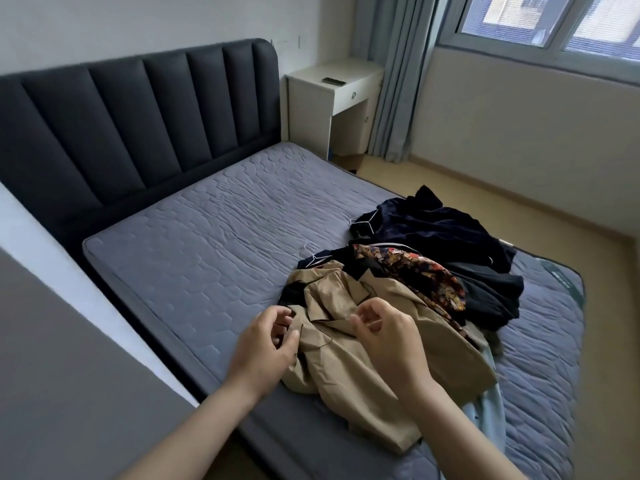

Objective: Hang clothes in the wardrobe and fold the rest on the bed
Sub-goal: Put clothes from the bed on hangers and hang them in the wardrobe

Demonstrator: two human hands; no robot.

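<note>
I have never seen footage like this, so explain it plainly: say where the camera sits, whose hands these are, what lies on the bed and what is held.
No machine here: one camera, worn on a person's head, looks down at their two bare hands. The left grip and right grip hover with loosely curled fingers over a tan collared jacket, holding nothing visible. It lies nearest in a heap on the grey quilted mattress: a dark floral-print garment, a navy velvet garment, a black garment, some on thin white wire hangers.
</note>
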